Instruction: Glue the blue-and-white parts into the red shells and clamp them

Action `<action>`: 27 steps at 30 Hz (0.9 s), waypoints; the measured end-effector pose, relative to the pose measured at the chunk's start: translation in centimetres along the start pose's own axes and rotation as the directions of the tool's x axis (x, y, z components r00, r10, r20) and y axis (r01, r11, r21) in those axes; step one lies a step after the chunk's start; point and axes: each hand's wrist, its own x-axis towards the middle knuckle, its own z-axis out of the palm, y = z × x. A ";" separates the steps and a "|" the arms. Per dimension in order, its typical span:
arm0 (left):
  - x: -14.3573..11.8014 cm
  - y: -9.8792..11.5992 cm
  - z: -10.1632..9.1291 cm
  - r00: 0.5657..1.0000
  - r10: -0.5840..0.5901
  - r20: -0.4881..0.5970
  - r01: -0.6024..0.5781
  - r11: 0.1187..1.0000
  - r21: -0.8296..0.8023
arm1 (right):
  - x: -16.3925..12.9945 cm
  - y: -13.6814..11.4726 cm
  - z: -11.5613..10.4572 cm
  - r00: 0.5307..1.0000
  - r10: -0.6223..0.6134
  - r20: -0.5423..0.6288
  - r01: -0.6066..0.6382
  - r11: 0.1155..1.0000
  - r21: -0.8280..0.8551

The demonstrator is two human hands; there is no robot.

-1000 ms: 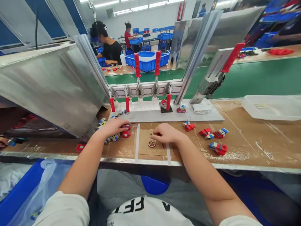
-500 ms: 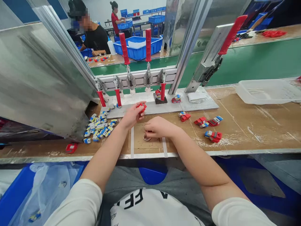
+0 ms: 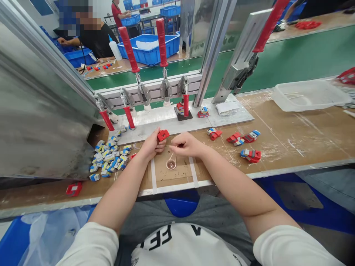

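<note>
Left hand [image 3: 151, 145] grips a small red part [image 3: 163, 135] between thumb and fingertips, held just above the tabletop [image 3: 291, 140] near the front edge of the grey fixture plate [image 3: 166, 123]. Right hand [image 3: 186, 145] is pinched shut on a thin stick [image 3: 173, 157] whose lower end reaches down to a small round dish [image 3: 171, 164]; the dish sits on the taped cardboard patch [image 3: 180, 173] at centre, near the tabletop's near edge.

Surface: brown board tabletop, scuffed, with pale streaks to the right. White tape strips frame the cardboard patch left and right. Left of the hands, a heap of small blue, white and yellow pieces [image 3: 109, 157] lies at the foot of a slanted metal panel [image 3: 36, 122]. One red part [image 3: 73, 189] lies alone, far left near the edge. Right of the hands, several red and blue assembled pieces [image 3: 241, 142] lie scattered, well apart from the dish. A clear plastic tray [image 3: 307, 95] sits far right.

Fixture: a row of red-handled toggle clamps [image 3: 161, 37] stands along the far side of the plate; one red part sits under a clamp at centre.

Room: beyond the fixture runs a green conveyor belt [image 3: 291, 59]. Across it, a person in black [image 3: 94, 35] sits at another bench; blue bins [image 3: 151, 50] are stacked behind.
</note>
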 end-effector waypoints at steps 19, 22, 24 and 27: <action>0.2 -1.4 -1.1 0.844 0.537 0.001 -0.452 0.710 0.540 | -0.1 0.5 -0.3 1.000 -0.014 -0.019 0.016 0.995 0.098; 0.3 -1.4 -1.3 0.831 0.556 0.018 -0.446 0.647 0.618 | -0.1 0.7 -0.3 0.996 0.036 -0.077 -0.026 0.991 0.128; 0.3 -1.5 -1.3 0.829 0.559 0.035 -0.433 0.600 0.672 | -0.2 0.9 -0.3 0.975 0.098 -0.198 -0.068 0.986 0.153; 0.0 -1.5 -1.2 0.851 0.523 0.047 -0.395 0.578 0.714 | 0.0 1.3 -0.5 0.860 0.222 -0.459 -0.166 0.973 0.160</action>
